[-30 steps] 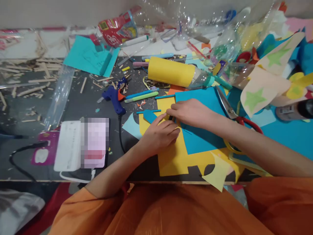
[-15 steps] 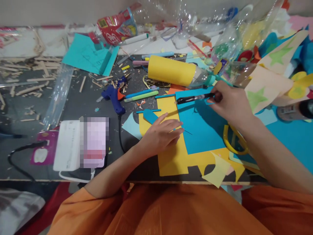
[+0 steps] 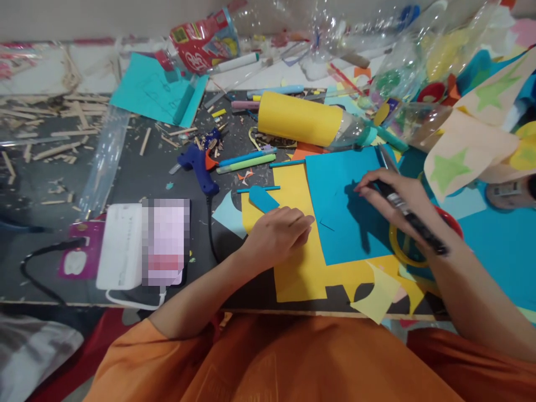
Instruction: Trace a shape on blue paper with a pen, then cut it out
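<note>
A black marker (image 3: 412, 223) lies slantwise in my right hand (image 3: 404, 195), its rear end toward my wrist. That hand hovers over the right side of a blue paper sheet (image 3: 347, 195), casting a shadow. Near the sheet's left edge is a small dark angled pen line (image 3: 327, 225). My left hand (image 3: 280, 234) rests with fingers curled on the yellow paper (image 3: 297, 279), close to the blue sheet's left edge; I see nothing in it. A blue rounded paper piece (image 3: 263, 199) lies just beyond its knuckles. Yellow-and-red-handled scissors (image 3: 396, 248) lie partly hidden under my right arm.
A yellow-wrapped bottle (image 3: 299, 120) lies behind the sheets. To the left are a blue glue gun (image 3: 201, 170), a phone (image 3: 167, 240) and a white power bank (image 3: 119, 245). Wood sticks (image 3: 56, 151), paper scraps (image 3: 379, 293) and clear plastic bottles (image 3: 397, 72) are scattered around.
My right hand has tipped the marker back from pointing left and moved slightly right and nearer. My left fingers have curled in from spread. The pen line has gained a short second stroke.
</note>
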`<state>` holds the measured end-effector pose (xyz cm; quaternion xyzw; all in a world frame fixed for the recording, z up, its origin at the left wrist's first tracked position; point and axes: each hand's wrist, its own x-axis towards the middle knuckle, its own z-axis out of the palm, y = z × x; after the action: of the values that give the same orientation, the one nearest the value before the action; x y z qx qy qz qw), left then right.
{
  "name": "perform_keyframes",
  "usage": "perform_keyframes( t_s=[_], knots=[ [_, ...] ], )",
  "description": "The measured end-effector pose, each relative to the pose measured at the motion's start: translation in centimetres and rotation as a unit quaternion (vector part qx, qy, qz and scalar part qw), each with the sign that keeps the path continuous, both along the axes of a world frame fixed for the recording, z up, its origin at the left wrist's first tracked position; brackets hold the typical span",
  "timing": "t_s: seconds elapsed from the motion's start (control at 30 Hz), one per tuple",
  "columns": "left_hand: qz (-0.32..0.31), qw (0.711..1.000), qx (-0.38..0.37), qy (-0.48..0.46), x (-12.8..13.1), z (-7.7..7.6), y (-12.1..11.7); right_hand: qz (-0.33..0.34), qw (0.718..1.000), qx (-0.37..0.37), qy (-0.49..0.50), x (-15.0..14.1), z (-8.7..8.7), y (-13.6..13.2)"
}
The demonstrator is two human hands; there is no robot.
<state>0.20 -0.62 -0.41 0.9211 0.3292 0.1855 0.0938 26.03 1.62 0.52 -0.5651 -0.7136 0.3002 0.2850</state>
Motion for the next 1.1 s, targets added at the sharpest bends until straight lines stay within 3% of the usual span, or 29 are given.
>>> perform_keyframes(
  t_s=[0.07, 0.13, 0.27, 0.4, 0.57, 0.67, 0.83, 0.97, 1.1],
  knots=[
    [-0.030, 0.999, 0.008, -0.020, 0.1, -0.2, 0.0, 0.032, 0.994, 0.034, -0.101, 0.1, -0.4, -0.6],
    [-0.067, 0.997, 0.014, -0.030, 0.1, -0.3, -0.1, 0.057, 0.987, 0.050, -0.142, -0.2, -0.7, -1.1],
    [-0.097, 0.993, 0.041, -0.052, 0.2, -0.1, -0.3, 0.114, 0.987, 0.056, -0.103, -1.6, -1.2, -1.6],
    [-0.092, 0.990, 0.060, -0.088, 0.1, 1.1, -0.8, 0.133, 0.989, 0.035, -0.055, -3.0, -1.1, -1.6],
    [-0.066, 0.997, 0.030, -0.003, 0.1, 2.7, -1.5, 0.130, 0.991, 0.012, -0.026, -4.1, -0.7, -1.1],
    [-0.068, 0.997, 0.023, 0.022, -0.1, 2.5, -1.8, 0.139, 0.990, 0.028, -0.023, -5.0, -0.7, -0.5],
    [-0.059, 0.996, 0.025, 0.061, -1.0, 0.8, -1.9, 0.124, 0.992, 0.029, -0.023, -6.4, -0.3, 0.3],
    [-0.045, 0.994, 0.021, 0.099, -1.3, 0.1, -1.9, 0.011, 0.994, -0.029, 0.101, -6.7, 0.2, 0.4],
    [-0.039, 0.994, 0.018, 0.100, -1.2, 0.0, -2.0, -0.039, 0.937, -0.148, 0.314, -7.4, 0.0, -0.5]
  ],
)
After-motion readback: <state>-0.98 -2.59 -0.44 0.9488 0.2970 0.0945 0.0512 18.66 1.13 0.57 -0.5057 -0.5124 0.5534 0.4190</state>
